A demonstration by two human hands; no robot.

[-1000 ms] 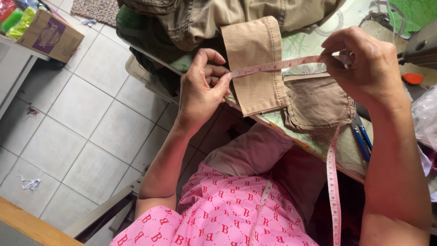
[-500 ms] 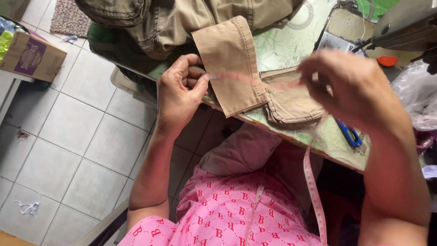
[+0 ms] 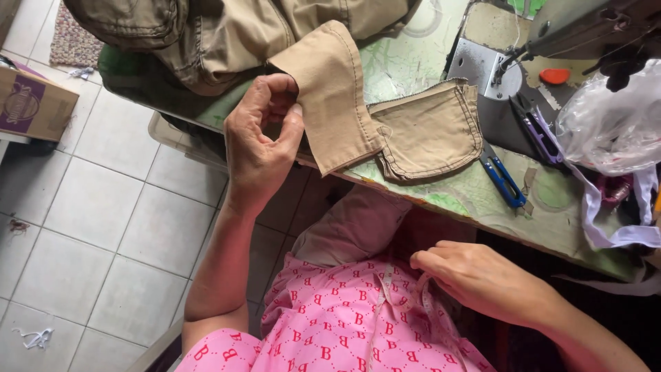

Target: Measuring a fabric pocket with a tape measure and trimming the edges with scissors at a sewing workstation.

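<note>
A: Left hand?
B: Pinched shut on the tan fabric flap, thumb and fingers closed on its left edge. Flap sticks out over the near edge of the sewing table, tip past the edge.

A: Right hand?
B: Down at the lap, off the table. Fingers curled onto the measuring tape where it runs over the pink patterned top. Can't tell if it's a real grip or just touching.

A: Rest of the garment?
B: Flap is part of the tan garment bunched at the far left of the table. A tan pocket piece lies flat just right of the flap, touching it, near the table's front edge.

A: Anything else on the table?
B: Blue-handled snips just right of the pocket piece. Metal needle plate behind it. White plastic bag at the right end.

A: Floor?
B: Tile, cardboard box on the left.
</note>
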